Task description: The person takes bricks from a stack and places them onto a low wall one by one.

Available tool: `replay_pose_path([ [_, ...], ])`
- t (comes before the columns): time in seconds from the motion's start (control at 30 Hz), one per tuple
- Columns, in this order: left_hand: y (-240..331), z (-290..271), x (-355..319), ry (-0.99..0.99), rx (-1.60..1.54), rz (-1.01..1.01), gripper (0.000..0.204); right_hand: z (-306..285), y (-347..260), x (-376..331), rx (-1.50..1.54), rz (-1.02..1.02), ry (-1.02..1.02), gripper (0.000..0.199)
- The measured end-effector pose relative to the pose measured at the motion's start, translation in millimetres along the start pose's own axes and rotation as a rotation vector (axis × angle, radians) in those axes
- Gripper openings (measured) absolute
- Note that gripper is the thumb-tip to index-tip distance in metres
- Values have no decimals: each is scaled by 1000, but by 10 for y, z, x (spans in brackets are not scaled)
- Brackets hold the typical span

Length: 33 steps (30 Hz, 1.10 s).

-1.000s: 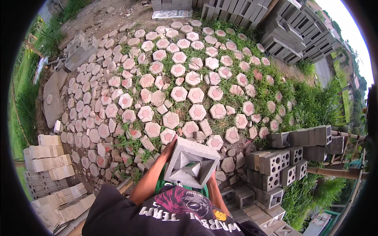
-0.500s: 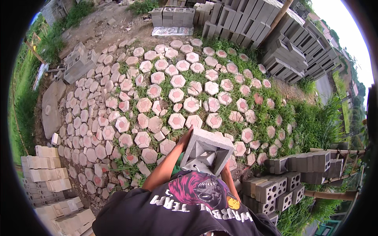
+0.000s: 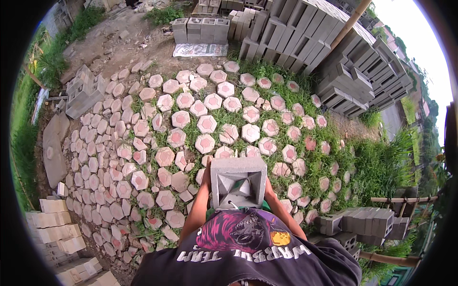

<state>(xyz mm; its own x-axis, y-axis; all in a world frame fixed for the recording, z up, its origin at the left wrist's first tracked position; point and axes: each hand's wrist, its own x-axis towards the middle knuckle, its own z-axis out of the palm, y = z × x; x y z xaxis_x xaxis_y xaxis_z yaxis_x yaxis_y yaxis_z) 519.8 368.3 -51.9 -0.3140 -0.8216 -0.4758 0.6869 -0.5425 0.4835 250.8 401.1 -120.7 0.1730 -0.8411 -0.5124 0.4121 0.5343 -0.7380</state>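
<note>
A square grey concrete vent block (image 3: pixel 238 164), with slanted inner faces and a small opening in its middle, is held upright close in front of my chest. My left hand (image 3: pixel 207 163) presses against its left side; the fingers show only in part at the far corner. My right hand (image 3: pixel 267 183) is at the opposite side, mostly hidden behind the block's edge. Both forearms come up from beside my dark printed shirt. Below the block lies paving of hexagonal pale and pink stones (image 3: pixel 205 143) with grass between them.
Tall stacks of grey hollow blocks (image 3: pixel 305 33) stand at the far right, with a slanting wooden pole (image 3: pixel 350 24). More grey blocks (image 3: pixel 367 224) are stacked at the near right, pale blocks (image 3: pixel 57 221) at the near left, and a small pile (image 3: pixel 86 90) farther left.
The vent block has swung slightly left and squared up in front of me, with both hands still on it. My view has turned a little to the right.
</note>
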Motion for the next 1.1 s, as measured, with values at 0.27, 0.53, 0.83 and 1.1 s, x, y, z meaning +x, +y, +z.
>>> replay_pose_path([
  [0.27,1093,92,1322,120,-97,199,79,470,-1204,2315,-278,197,-193,63],
  [0.53,1955,643,2515,155,-90,228,80,638,-2276,3355,-306,96,-177,74],
  [0.83,2816,1005,4134,210,55,150,76,387,-2823,4676,-65,34,-71,60],
  [1.1,3974,1155,5960,159,343,85,73,758,-3812,5872,176,-120,33,42],
])
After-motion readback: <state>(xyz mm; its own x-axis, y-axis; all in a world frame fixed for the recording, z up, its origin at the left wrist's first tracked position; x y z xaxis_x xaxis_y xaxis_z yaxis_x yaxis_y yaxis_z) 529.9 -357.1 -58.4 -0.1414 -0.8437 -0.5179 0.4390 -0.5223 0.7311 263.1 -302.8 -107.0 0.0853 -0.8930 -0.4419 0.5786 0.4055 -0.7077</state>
